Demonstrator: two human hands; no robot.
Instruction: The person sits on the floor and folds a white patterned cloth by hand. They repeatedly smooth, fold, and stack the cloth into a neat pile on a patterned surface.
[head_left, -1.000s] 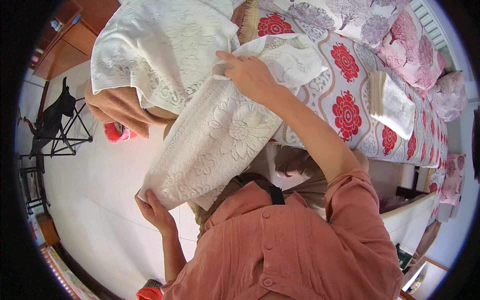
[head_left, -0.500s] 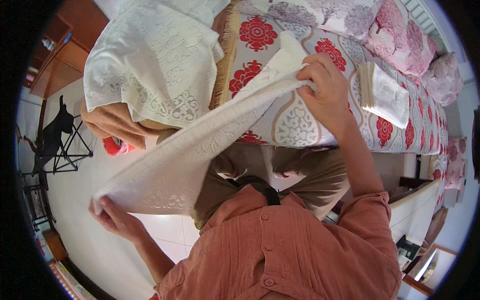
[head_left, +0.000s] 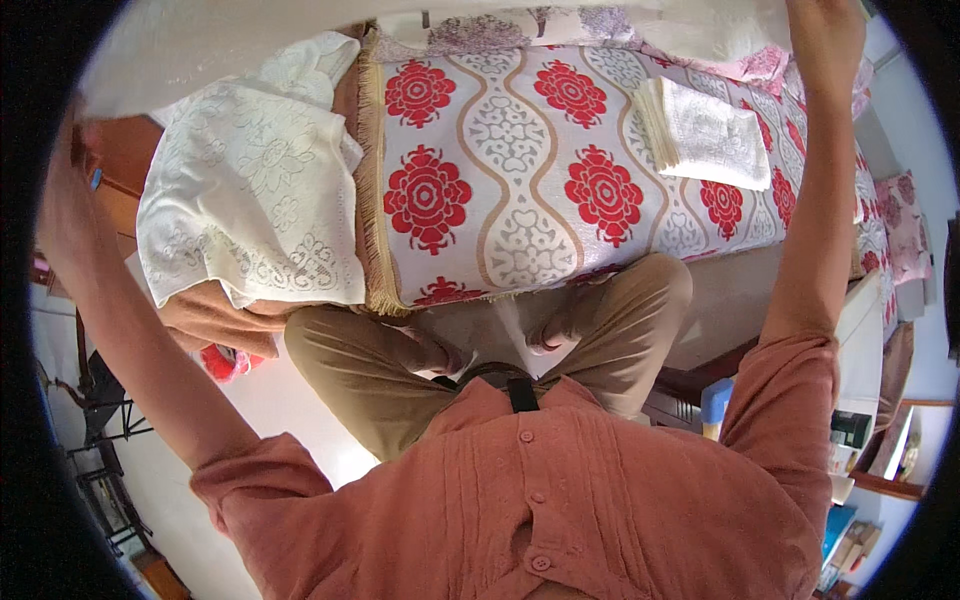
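Observation:
Both my arms are raised and spread wide. A white patterned cloth (head_left: 215,45) is stretched between my hands along the top edge of the view, partly out of the picture. My left hand (head_left: 65,195), blurred at the far left, is closed at the cloth's left end, its fingertips hard to make out. At the upper right, my right hand (head_left: 828,40) grips the other end, with its fingers partly cut off. Below the cloth lies a bed-like seat with a red-and-white patterned cover (head_left: 520,130). A folded stack of white cloths (head_left: 710,135) rests on its right part.
Another white lace cloth (head_left: 265,190) is draped at the left over a brown fabric (head_left: 215,315). Printed pillows (head_left: 480,32) line the back of the seat. Black metal frames (head_left: 110,400) stand on the floor at the left. My legs straddle the space before the seat.
Both hands have risen and moved apart, lifting the white cloth from a diagonal across my lap to a wide stretch at the top. The seat cover is now uncovered from view.

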